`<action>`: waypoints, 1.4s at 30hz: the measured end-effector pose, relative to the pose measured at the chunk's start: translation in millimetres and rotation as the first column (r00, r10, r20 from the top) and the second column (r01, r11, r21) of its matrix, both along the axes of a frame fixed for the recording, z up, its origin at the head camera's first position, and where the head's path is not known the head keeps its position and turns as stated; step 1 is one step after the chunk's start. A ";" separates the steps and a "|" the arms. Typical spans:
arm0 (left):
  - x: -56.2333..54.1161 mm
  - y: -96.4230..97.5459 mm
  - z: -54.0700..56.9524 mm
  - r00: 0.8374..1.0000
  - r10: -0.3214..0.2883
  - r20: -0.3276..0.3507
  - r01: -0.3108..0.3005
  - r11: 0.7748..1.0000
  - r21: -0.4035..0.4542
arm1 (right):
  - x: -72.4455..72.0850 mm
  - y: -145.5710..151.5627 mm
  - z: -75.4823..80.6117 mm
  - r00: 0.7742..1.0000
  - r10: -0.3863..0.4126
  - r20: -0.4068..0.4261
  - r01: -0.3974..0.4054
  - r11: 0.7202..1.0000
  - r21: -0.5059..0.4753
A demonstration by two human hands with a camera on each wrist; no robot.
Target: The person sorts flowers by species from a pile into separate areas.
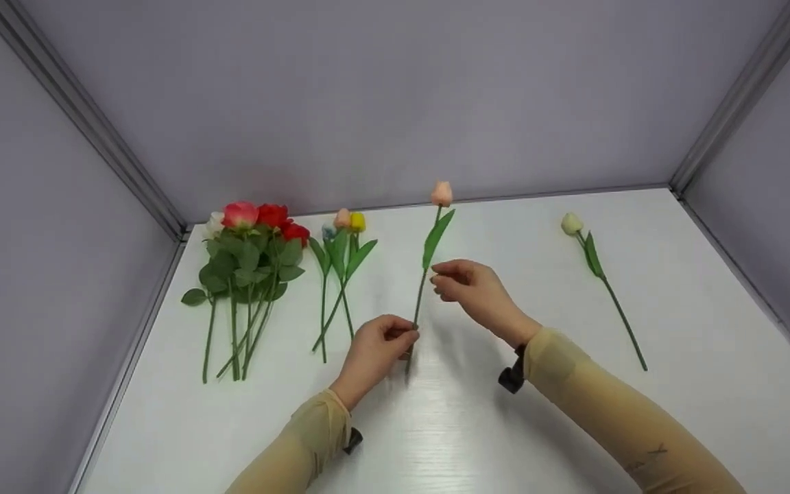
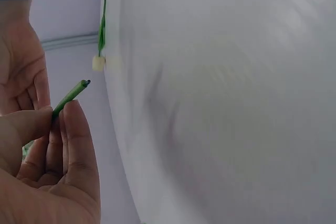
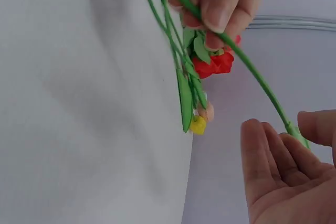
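Observation:
A pale peach artificial tulip (image 1: 441,193) stands nearly upright above the table in the head view. My left hand (image 1: 376,351) pinches its green stem low down, between thumb and fingertips. The cut end of the stem (image 2: 71,97) sticks out past those fingertips in the left wrist view. My right hand (image 1: 479,296) is beside the upper stem, just below the leaf (image 1: 438,240). In the right wrist view the stem (image 3: 254,72) runs between the right hand's (image 3: 289,182) parted thumb and fingers, which do not close on it.
Several roses (image 1: 241,215), pink, red and white, lie bunched at the left of the white table (image 1: 450,439). Beside them are a yellow tulip (image 1: 358,221), another peach tulip (image 1: 342,218) and a blue one (image 1: 328,231). A cream tulip (image 1: 572,223) lies alone at right. Grey walls enclose the table.

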State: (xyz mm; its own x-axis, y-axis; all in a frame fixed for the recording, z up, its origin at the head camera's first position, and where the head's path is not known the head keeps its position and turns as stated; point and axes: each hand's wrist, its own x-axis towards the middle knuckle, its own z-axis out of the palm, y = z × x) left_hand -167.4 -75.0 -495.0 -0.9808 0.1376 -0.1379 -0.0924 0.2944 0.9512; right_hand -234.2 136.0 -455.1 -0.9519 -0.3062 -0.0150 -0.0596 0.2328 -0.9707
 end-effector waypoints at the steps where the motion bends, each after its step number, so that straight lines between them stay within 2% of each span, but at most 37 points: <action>1: -1.9 -8.8 1.4 1.000 0.015 -0.002 -0.015 0.999 -0.032 | 0.2 -2.3 -1.2 0.999 0.014 -0.034 -0.011 0.997 0.071; 3: -5.6 -27.0 3.7 0.999 0.046 -0.002 -0.046 0.994 -0.097 | 1.0 -7.0 -3.7 0.993 0.054 -0.104 -0.029 0.974 0.226; 6: -10.7 -53.0 6.8 0.995 0.098 0.001 -0.096 0.977 -0.190 | 1.1 -14.7 -7.9 0.970 0.146 -0.193 -0.048 0.898 0.438; 8: -13.4 -67.9 7.9 0.991 0.131 0.014 -0.124 0.963 -0.238 | -0.1 -20.2 -10.7 0.941 0.228 -0.249 -0.051 0.825 0.563; 10: -15.4 -79.7 8.1 0.987 0.158 0.028 -0.144 0.952 -0.270 | -1.5 -25.7 -13.9 0.901 0.317 -0.296 -0.036 0.735 0.677; 13: -18.5 -91.2 6.2 0.982 0.180 0.055 -0.156 0.942 -0.296 | -2.7 -33.7 -18.5 0.844 0.427 -0.323 -0.007 0.612 0.791; 15: -20.8 -94.8 3.6 0.979 0.187 0.075 -0.156 0.940 -0.305 | -2.6 -38.7 -21.8 0.817 0.475 -0.327 0.004 0.563 0.827; 17: -23.9 -96.0 0.9 0.978 0.190 0.086 -0.154 0.935 -0.319 | -2.0 -43.5 -24.8 0.801 0.501 -0.327 0.010 0.536 0.844; 20: -28.8 -95.3 -3.1 0.979 0.188 0.082 -0.149 0.926 -0.346 | -0.9 -49.1 -29.1 0.786 0.519 -0.335 0.020 0.520 0.854; 25: -34.8 -95.5 -8.5 0.981 0.188 0.045 -0.154 0.901 -0.406 | 1.3 -51.7 -35.5 0.784 0.529 -0.325 0.020 0.503 0.864; 28: -36.0 -96.5 -11.4 0.980 0.194 0.036 -0.161 0.893 -0.420 | 2.0 -49.2 -38.9 0.794 0.529 -0.301 0.002 0.492 0.870; 34: -36.9 -93.5 -12.8 0.982 0.188 0.035 -0.155 0.892 -0.423 | -0.4 -37.7 -41.7 0.823 0.510 -0.250 -0.025 0.472 0.881; 39: -36.4 -91.6 -13.3 0.982 0.186 0.038 -0.152 0.891 -0.428 | -4.3 -20.3 -44.8 0.845 0.476 -0.242 -0.027 0.490 0.872; 42: -34.8 -91.5 -13.1 0.983 0.183 0.029 -0.152 0.888 -0.434 | -9.0 -3.5 -48.4 0.856 0.433 -0.283 0.014 0.527 0.850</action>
State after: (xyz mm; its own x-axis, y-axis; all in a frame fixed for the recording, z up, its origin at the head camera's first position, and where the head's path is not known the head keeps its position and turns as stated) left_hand -202.1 -166.5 -508.1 -0.9705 -0.1151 -0.2120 -0.2353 0.6461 0.7261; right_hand -243.2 132.5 -503.5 -0.8266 -0.5628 0.0021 -0.5498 0.8067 -0.2167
